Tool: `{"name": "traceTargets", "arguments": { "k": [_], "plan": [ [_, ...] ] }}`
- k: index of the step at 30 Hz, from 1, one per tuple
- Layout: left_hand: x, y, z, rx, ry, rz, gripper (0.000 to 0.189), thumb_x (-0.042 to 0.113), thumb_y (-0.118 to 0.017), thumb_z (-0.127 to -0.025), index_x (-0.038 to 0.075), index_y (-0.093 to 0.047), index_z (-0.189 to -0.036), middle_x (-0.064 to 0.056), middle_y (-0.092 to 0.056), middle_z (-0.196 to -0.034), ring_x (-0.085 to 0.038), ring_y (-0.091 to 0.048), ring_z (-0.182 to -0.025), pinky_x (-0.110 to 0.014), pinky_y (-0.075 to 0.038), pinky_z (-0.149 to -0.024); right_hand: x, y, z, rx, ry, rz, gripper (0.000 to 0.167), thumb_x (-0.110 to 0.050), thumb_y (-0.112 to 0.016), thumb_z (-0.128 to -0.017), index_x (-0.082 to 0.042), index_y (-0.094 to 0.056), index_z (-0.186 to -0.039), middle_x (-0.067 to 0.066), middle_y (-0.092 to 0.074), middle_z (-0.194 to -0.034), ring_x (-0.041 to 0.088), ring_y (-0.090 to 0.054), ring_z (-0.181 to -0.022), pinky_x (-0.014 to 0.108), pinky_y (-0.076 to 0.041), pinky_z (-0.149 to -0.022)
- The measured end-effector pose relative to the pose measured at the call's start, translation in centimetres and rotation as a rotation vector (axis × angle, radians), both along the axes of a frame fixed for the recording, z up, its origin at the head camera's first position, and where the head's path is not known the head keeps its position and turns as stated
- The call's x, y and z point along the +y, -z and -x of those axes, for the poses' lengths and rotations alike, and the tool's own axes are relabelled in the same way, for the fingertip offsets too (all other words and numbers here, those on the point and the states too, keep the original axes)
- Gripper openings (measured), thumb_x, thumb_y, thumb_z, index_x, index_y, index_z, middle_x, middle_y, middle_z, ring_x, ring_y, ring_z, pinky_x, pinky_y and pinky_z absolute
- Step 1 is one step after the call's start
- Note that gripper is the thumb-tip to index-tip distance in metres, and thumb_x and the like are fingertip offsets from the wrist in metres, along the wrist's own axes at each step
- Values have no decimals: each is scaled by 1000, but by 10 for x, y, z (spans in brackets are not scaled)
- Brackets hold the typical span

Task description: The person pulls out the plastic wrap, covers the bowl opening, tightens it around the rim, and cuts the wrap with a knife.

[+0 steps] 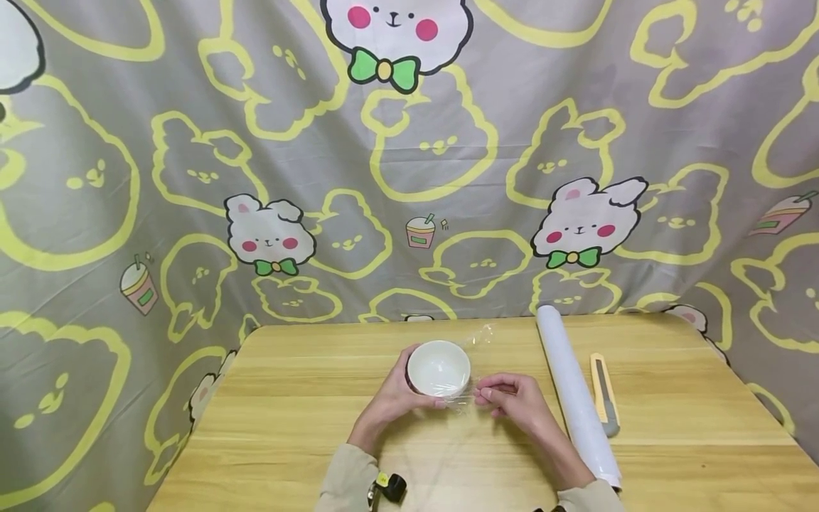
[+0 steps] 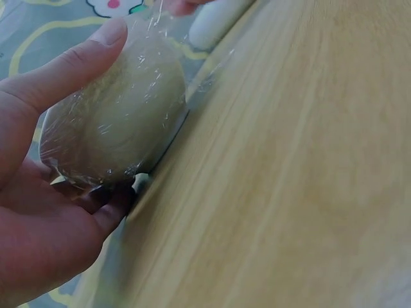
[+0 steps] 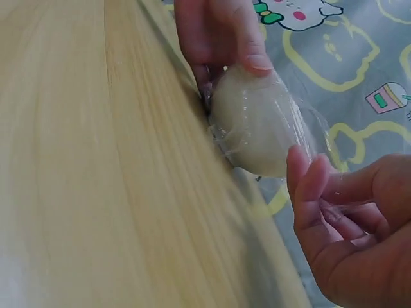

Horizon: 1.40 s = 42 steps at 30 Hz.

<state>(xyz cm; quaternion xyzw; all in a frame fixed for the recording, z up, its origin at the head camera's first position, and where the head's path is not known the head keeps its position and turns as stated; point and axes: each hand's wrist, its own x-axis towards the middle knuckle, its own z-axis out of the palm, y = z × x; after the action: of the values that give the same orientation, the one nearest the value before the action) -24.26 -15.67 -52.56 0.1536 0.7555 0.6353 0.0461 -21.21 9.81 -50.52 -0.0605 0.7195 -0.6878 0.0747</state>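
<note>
A white bowl point(image 1: 439, 364) is gripped at its left side by my left hand point(image 1: 398, 395), thumb near the front rim and fingers round the far side. Clear plastic wrap point(image 1: 459, 402) lies over the mouth of the bowl, wrinkled and shiny. Its loose edge stretches to the right, where my right hand point(image 1: 520, 402) pinches it between thumb and fingers. Another crumpled end of the film juts out behind the bowl. In the left wrist view, the wrapped bowl point(image 2: 135, 115) is tilted between thumb and fingers.
A long pale roll point(image 1: 576, 391) lies lengthwise on the wooden table point(image 1: 288, 398), right of my right hand. Beside it is a yellow and grey utility knife point(image 1: 603, 391). A patterned curtain point(image 1: 448, 213) hangs behind the table and along both sides.
</note>
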Motion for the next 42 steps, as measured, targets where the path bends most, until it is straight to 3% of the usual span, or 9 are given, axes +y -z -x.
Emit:
{"name": "traceTargets", "arguments": {
  "k": [6, 13, 18, 24, 30, 34, 37, 39, 42],
  "plan": [
    [0, -1, -1, 12, 3, 2, 108, 0, -94, -65, 3, -32, -154, -21, -47, -148, -37, -51, -131, -46, -43, -112, -10, 9, 6, -12, 41, 12, 17, 8, -67, -92, 19, -67, -105, 24, -74, -92, 15, -72, -74, 25, -58, -56],
    [0, -3, -2, -6, 15, -19, 108, -3, -92, -67, 3, -30, -156, -22, -45, -148, -37, -52, -130, -44, -44, -110, 9, 10, 6, -64, -138, 112, 29, 2, -70, -92, 17, -62, -115, 14, -75, -103, 14, -72, -84, 24, -59, -67],
    [0, -6, -1, -5, 11, -11, 109, -2, -92, -67, 4, -29, -156, -22, -46, -148, -37, -52, -130, -46, -43, -111, 16, 6, 7, -15, -155, 35, 32, -2, -75, -89, 15, -65, -114, 12, -75, -102, 10, -66, -75, 19, -52, -56],
    [-2, -6, -2, -6, 9, -2, 110, -2, -91, -67, 3, -28, -156, -24, -46, -148, -39, -50, -132, -51, -38, -114, -6, 15, 8, 177, -30, -178, 11, 5, -79, -83, 6, -72, -91, 10, -72, -86, 9, -63, -72, 20, -54, -62],
    [-1, -5, -3, -19, 44, -13, 113, -3, -88, -68, 1, -20, -158, -26, -42, -149, -42, -48, -133, -55, -35, -116, -28, 19, 8, 273, 145, -352, 20, 8, -83, -76, -8, -71, -76, -2, -60, -68, 8, -50, -61, 19, -43, -55],
    [2, -4, -4, -34, 23, -6, 119, -2, -91, -66, 1, -16, -159, -25, -41, -150, -40, -47, -133, -54, -33, -116, -37, 18, 6, 221, 154, -328, 20, 12, -80, -77, -5, -69, -75, 0, -62, -67, 9, -56, -59, 19, -48, -52],
    [4, -2, -4, -30, -13, 15, 124, 1, -94, -64, 2, -16, -160, -24, -41, -150, -38, -48, -132, -51, -35, -114, -37, 16, 4, 131, 92, -228, 12, 13, -75, -81, 2, -68, -80, 7, -68, -69, 14, -64, -61, 23, -57, -53],
    [6, -1, -4, -22, -33, 26, 125, 3, -96, -63, 3, -16, -160, -23, -42, -149, -37, -49, -131, -49, -37, -113, -33, 13, 4, 49, 31, -139, 6, 12, -71, -84, 9, -67, -89, 13, -71, -75, 19, -69, -65, 28, -61, -57],
    [7, 1, -3, -3, -39, 22, 122, 2, -95, -64, 2, -18, -159, -23, -43, -148, -38, -49, -131, -48, -39, -112, -24, 12, 6, -52, -4, -36, 19, 8, -62, -92, 18, -62, -108, 20, -73, -87, 25, -72, -77, 34, -64, -66]
  ]
}}
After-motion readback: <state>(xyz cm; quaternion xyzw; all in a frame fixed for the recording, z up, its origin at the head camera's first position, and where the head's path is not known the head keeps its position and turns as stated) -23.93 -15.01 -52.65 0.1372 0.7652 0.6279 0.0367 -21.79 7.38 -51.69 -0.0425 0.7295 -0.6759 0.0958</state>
